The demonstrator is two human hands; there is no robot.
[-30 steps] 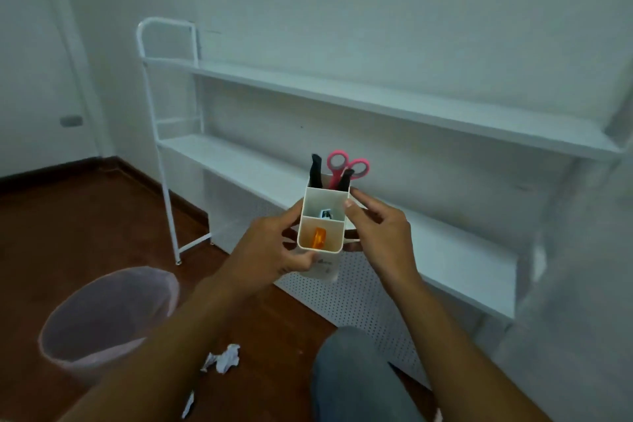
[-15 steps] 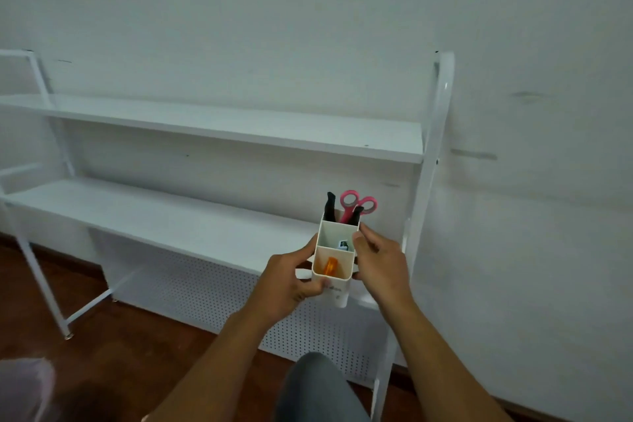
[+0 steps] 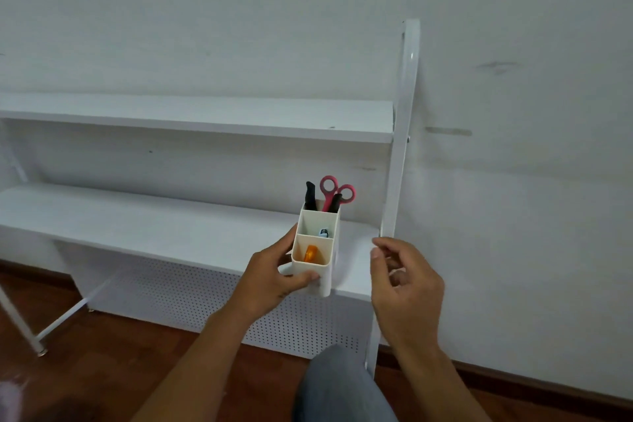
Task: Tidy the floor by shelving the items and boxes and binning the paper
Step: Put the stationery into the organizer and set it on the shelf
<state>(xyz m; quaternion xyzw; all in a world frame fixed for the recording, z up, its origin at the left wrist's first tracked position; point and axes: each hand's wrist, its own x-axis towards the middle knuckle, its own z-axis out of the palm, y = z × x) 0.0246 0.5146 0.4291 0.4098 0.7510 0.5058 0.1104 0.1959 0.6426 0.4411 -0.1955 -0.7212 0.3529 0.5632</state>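
A white three-compartment organizer (image 3: 325,279) is gripped from the left and below by my left hand (image 3: 270,279), right at the front edge of the lower shelf (image 3: 144,223); whether it rests on the board I cannot tell. Pink-handled scissors (image 3: 334,190) and black handles (image 3: 310,195) stick up from its back compartment. An orange item (image 3: 311,253) lies in the front compartment and a small blue-grey item (image 3: 323,232) in the middle one. My right hand (image 3: 404,284) hovers to the right of the organizer, fingers loosely curled, holding nothing.
The white shelf unit has an upper shelf (image 3: 205,116), a right upright post (image 3: 404,134) and a perforated panel (image 3: 205,295) below. The floor (image 3: 113,363) is dark wood. My knee (image 3: 339,387) shows at the bottom. The white wall (image 3: 513,181) stands close behind.
The view swung right from the bin and paper to the shelf's right end. My right hand let go of the organizer and drew away to the right; my left hand still holds it.
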